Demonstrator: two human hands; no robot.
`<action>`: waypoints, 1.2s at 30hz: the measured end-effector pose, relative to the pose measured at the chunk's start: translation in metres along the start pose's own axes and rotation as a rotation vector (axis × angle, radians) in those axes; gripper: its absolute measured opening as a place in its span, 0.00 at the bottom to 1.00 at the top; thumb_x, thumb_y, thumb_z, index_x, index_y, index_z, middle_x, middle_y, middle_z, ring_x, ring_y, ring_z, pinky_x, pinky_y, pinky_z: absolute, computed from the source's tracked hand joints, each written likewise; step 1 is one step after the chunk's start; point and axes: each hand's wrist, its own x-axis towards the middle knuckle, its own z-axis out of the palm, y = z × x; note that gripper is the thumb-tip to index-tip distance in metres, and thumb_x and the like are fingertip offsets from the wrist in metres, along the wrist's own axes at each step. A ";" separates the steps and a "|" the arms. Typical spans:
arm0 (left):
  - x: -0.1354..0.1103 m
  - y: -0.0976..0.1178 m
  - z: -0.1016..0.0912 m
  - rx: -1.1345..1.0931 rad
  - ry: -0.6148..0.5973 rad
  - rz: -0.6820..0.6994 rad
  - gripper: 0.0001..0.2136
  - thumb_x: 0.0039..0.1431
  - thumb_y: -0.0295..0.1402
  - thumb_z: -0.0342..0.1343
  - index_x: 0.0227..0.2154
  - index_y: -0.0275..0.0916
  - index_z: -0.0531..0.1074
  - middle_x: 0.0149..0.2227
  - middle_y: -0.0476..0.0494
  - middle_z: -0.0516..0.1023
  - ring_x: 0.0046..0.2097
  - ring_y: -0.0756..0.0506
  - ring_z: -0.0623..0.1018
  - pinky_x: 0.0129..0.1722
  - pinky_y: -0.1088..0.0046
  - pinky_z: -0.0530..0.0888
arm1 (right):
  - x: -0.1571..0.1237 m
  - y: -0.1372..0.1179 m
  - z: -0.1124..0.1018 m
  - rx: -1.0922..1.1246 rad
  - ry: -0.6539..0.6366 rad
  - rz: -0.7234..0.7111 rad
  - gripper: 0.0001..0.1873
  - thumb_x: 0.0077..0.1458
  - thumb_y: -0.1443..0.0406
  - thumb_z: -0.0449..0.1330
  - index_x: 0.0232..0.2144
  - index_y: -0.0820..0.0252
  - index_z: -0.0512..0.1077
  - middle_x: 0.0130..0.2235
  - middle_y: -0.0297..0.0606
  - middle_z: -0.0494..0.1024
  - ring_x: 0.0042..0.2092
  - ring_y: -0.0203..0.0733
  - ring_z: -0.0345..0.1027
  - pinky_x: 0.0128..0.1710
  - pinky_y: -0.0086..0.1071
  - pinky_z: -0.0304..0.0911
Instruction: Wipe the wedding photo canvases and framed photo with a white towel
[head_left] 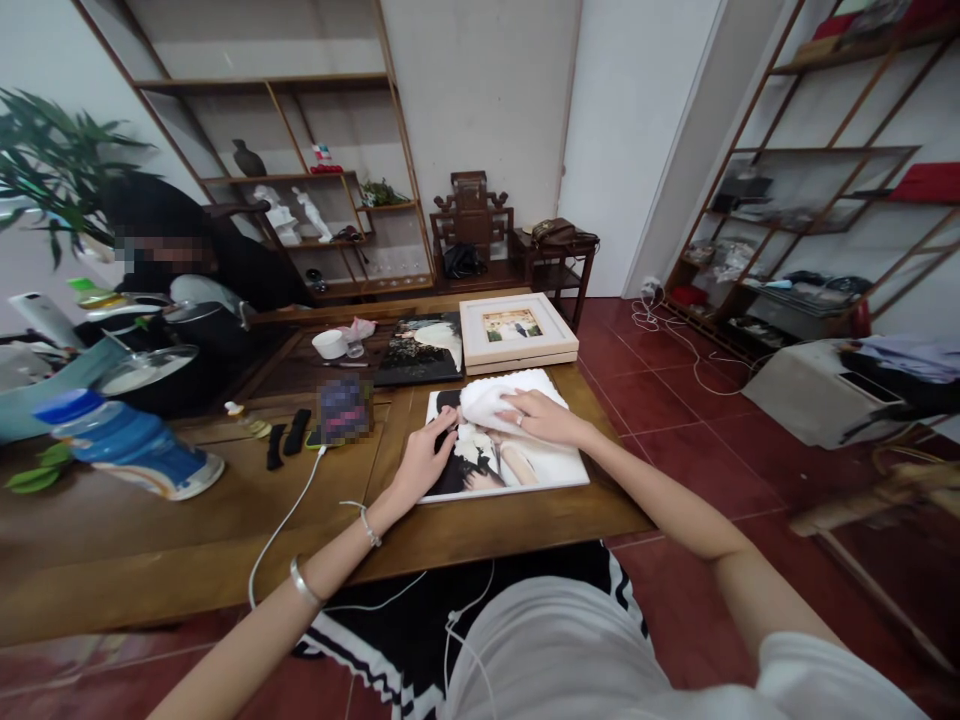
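A photo panel (517, 475) with a picture of people in black and white lies flat near the table's front right corner. My left hand (427, 455) rests on the panel's left side, its fingers stretched out and holding nothing. Bunched on the upper part of the panel is a white cloth (484, 398). My right hand (541, 416) grips this cloth, pressing it against the picture. The cloth covers part of the picture, and its lower folds are partly hidden by my fingers.
Behind the panel lie a dark photo panel (401, 350) and a framed picture on a box (480, 350). To the left are a phone on a white cable (304, 490), black straps (298, 430), a white cup (330, 345) and a large blue-capped bottle (142, 455). A person (217, 250) sits across the table.
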 end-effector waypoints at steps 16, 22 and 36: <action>0.001 0.001 -0.001 0.015 0.059 0.072 0.09 0.58 0.30 0.50 0.38 0.39 0.74 0.41 0.43 0.78 0.44 0.43 0.77 0.46 0.65 0.72 | 0.069 -0.007 0.042 0.264 0.074 -0.028 0.18 0.61 0.58 0.48 0.44 0.60 0.71 0.46 0.42 0.75 0.48 0.49 0.67 0.50 0.42 0.57; 0.002 -0.002 0.000 -0.028 0.041 0.084 0.11 0.58 0.29 0.48 0.40 0.40 0.74 0.46 0.42 0.76 0.52 0.43 0.72 0.54 0.61 0.67 | 0.029 0.015 0.013 0.261 0.093 0.026 0.21 0.61 0.55 0.46 0.49 0.58 0.68 0.51 0.42 0.72 0.51 0.48 0.65 0.53 0.42 0.56; 0.001 0.001 0.000 0.044 0.030 0.037 0.12 0.59 0.31 0.48 0.43 0.40 0.72 0.49 0.41 0.74 0.53 0.43 0.71 0.54 0.60 0.66 | -0.071 0.002 -0.017 0.071 -0.134 0.178 0.18 0.59 0.54 0.48 0.40 0.56 0.72 0.49 0.39 0.72 0.63 0.54 0.44 0.55 0.43 0.52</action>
